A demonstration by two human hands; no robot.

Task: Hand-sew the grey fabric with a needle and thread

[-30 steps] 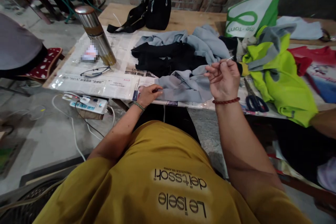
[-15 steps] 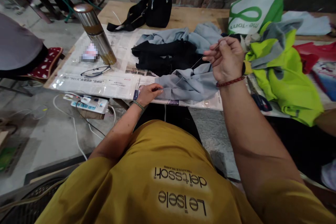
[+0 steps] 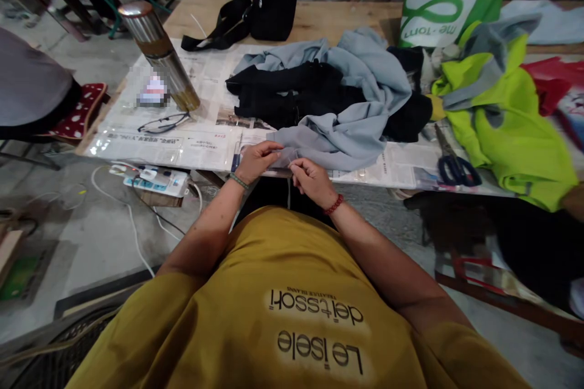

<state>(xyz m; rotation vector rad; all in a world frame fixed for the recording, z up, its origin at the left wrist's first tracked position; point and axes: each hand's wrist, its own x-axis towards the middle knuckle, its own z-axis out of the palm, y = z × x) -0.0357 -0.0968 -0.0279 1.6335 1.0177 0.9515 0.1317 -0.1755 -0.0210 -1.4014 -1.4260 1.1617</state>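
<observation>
Grey cloth (image 3: 340,137), part of a garment, lies bunched along the front edge of the table. My left hand (image 3: 255,161), closed in a pinch, holds the left end of this cloth. Close beside it, my right hand (image 3: 314,181) is closed, thumb and forefinger pressed together at the cloth's edge. It holds a sewing needle with thread, too fine to make out clearly now. Black cloth (image 3: 292,94) lies just behind, among more grey folds.
Scissors (image 3: 457,169) and a yellow-green garment (image 3: 497,115) lie to the right. Leftward are a steel flask (image 3: 166,64) and eyeglasses (image 3: 164,123). A black bag (image 3: 272,0) and a white-green bag (image 3: 449,6) stand behind. A power strip (image 3: 157,181) sits below the table; a person sits at left.
My right hand has come down and left from above the cloth, where it drew a thread taut, to beside my left hand. My left hand still pinches the grey cloth.
</observation>
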